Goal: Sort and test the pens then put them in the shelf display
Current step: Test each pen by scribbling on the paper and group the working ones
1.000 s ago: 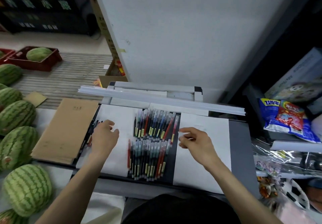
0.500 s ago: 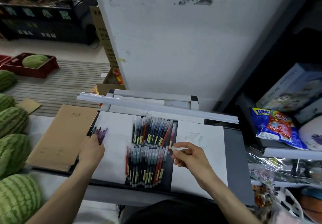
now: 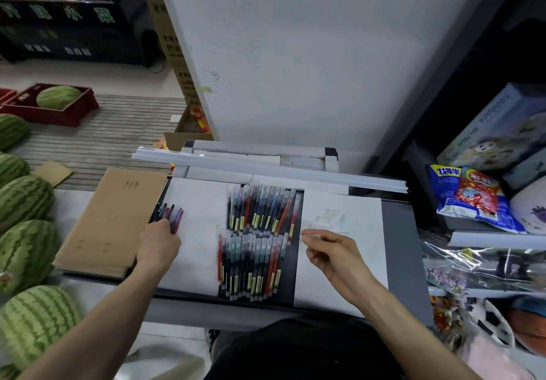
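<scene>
Two rows of capped pens lie on a dark strip of the grey shelf (image 3: 404, 249): a far row (image 3: 263, 210) and a near row (image 3: 251, 264), in red, blue and dark colours. My left hand (image 3: 158, 245) grips a small bunch of pens (image 3: 171, 214) at the left edge of a white sheet (image 3: 195, 232). My right hand (image 3: 331, 251) pinches a small pale object, perhaps a pen cap (image 3: 310, 235), just right of the rows, over a second white sheet (image 3: 342, 226) with faint scribbles.
A brown cardboard folder (image 3: 115, 220) lies left of the shelf. Several watermelons (image 3: 26, 249) line the left side. A white rail (image 3: 266, 170) crosses behind the pens under a white panel (image 3: 295, 54). Snack bags (image 3: 472, 196) and boxes fill the right shelves.
My left hand has slid left and closed on the small bunch of pens. My right hand has moved down toward the pen rows, pinching the pale object. The camera has tilted up slightly.
</scene>
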The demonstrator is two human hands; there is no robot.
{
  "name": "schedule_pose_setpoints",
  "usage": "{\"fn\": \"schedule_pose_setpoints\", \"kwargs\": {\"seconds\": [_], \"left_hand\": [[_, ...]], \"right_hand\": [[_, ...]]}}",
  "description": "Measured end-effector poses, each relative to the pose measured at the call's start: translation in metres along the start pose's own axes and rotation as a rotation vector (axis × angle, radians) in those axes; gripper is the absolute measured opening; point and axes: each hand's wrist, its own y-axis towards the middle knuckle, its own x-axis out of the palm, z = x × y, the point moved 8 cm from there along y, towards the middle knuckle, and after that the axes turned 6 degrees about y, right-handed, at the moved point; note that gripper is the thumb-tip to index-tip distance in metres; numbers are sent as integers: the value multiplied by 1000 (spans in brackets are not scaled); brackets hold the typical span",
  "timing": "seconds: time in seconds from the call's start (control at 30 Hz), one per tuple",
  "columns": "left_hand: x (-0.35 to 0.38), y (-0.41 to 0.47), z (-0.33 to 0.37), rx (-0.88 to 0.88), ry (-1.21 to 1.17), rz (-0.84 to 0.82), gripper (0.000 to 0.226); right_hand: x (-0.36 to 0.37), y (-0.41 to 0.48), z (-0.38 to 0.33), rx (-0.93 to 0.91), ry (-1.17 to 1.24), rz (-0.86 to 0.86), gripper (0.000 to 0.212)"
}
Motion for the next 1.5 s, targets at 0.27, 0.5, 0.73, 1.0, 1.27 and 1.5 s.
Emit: {"fn": "schedule_pose_setpoints", "kwargs": {"seconds": [0.27, 0.5, 0.73, 1.0, 1.27, 1.5], "left_hand": [[-27, -64, 77, 242, -292, 75, 9], [-19, -154, 158, 537, -664, -174, 22], [-29, -182, 179, 608, -692, -123, 20], [-34, -186, 189, 583, -712, -127, 19], [-5, -185, 201, 400, -1032, -550, 28], [5, -175, 201, 418, -908, -597, 31]], "right_hand": [[-2, 4, 3, 18, 167, -20, 24], [6, 3, 0, 9, 261, -16, 26], [20, -6, -5, 23, 282, -81, 27], [33, -14, -12, -77, 188, -152, 22], [33, -12, -21, -133, 198, -185, 23], [21, 3, -20, -116, -58, -149, 30]]}}
